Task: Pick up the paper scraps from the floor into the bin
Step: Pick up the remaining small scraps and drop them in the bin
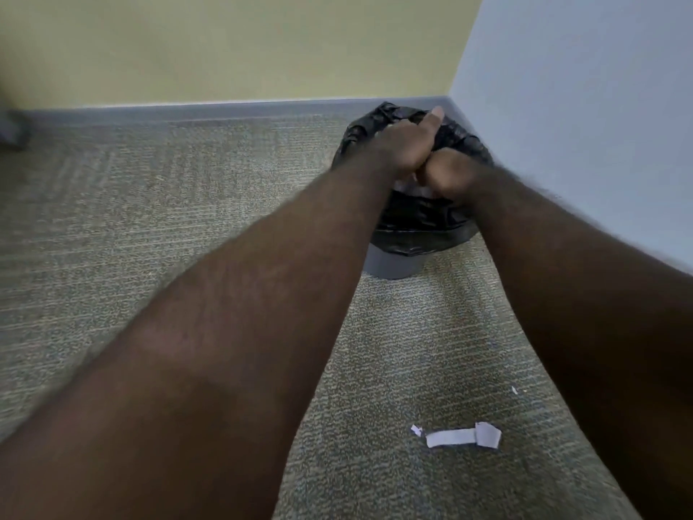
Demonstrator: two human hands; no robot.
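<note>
- Head view: a grey bin [390, 265] lined with a black bag [420, 227] is sitting in the room's corner on carpet [150, 204].
- Both bare forearms are reaching out over the bin's mouth, the hands touching each other there.
- The left hand [407, 144] is lying knuckles-up with one digit sticking out toward the bin's far rim — whether its other fingers are gripping anything cannot be told.
- The right hand [448, 174] is curling into a loose fist; any contents are hidden.
- White paper is showing faintly inside the bin, beneath the hands.
- Paper scraps [463, 437] are lying on the carpet well in front of the bin, nearer the camera — a strip with small bits beside it.

Carpeted corner [150, 204] — yellow wall [225, 46], pale wall [581, 106]
</note>
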